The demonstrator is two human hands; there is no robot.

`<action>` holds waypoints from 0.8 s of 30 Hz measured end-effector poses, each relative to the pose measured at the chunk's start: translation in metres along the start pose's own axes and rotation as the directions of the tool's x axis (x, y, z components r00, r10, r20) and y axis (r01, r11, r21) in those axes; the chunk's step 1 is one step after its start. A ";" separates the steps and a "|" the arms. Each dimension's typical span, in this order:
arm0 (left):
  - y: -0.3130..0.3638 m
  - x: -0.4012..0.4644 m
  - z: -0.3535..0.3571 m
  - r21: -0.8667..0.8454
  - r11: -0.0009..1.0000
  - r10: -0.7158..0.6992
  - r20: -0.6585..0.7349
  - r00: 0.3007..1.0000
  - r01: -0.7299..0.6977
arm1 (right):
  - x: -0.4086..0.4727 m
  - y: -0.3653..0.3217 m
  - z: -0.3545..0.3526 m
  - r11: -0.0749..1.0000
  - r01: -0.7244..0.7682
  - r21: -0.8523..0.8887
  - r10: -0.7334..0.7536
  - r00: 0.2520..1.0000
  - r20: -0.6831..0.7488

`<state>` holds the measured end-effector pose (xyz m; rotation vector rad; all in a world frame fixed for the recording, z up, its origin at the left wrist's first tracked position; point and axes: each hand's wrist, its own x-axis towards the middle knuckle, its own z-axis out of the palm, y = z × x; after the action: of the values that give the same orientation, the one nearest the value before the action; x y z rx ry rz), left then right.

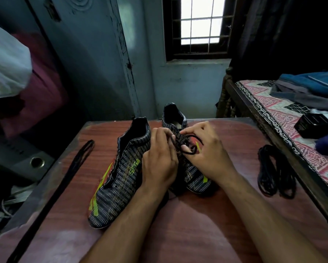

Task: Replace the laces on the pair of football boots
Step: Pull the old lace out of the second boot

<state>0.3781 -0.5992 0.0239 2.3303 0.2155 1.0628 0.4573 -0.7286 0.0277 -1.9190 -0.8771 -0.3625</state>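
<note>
Two bare forearms enter from the near edge and converge over a reddish wood-grain table (178, 224). The left hand (159, 160) lies across the gap between the two boots, its fingers curled onto the black lace (187, 147) at the throat of the right-hand boot (195, 173); the fingertips are partly hidden, but they appear to pinch the lace. The right hand (204, 149) grips the same lace from the other side, thumb and forefinger closed on a strand, with a loop of lace showing between the two hands. This boot, dark with fine pale dashes and a lime mark near its toe, stands on its sole with toe toward the viewer and heel away. Just beside it, touching the left wrist, stands the left-hand boot (117, 179), of the same pattern with lime stripes along its outer side; its eyelet row shows no lace and its collar gapes open. Near the table's left edge a single black lace (72, 168) lies stretched in a long folded line. Near the right edge, well apart from the boots, a bundle of black laces (275, 173) lies in loose coils. Beyond the right edge stands a bed with a patterned pink cover (284, 118), bearing a small black box (314, 125) and folded blue cloth (311, 86). At the far wall is a barred window (201, 21).
</note>
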 end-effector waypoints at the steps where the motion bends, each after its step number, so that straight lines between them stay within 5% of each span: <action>1: 0.001 0.000 -0.001 -0.007 1.000 0.009 -0.006 1.000 -0.009 | -0.001 0.003 0.002 0.999 -0.016 -0.042 0.016 1.000 0.019; 6: -0.001 -0.002 0.000 0.014 0.997 0.082 0.036 0.996 -0.082 | -0.003 0.004 0.005 0.993 -0.023 -0.116 0.023 1.000 -0.008; 13: -0.001 0.000 0.001 0.123 0.992 0.001 0.180 0.984 -0.023 | 0.000 -0.011 -0.003 0.994 0.110 -0.003 -0.109 0.984 -0.144; 19: -0.005 0.000 0.003 0.120 0.993 -0.009 0.139 0.990 -0.008 | 0.001 -0.009 -0.003 0.996 0.086 0.002 -0.085 0.988 -0.130; 24: 0.000 -0.002 0.000 -0.054 0.998 0.012 0.020 1.000 -0.011 | -0.002 0.001 0.001 0.995 -0.018 -0.094 0.019 1.000 0.007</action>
<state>0.3769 -0.5999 0.0230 2.2956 0.1642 1.0377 0.4571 -0.7285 0.0251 -2.0152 -0.8602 -0.3909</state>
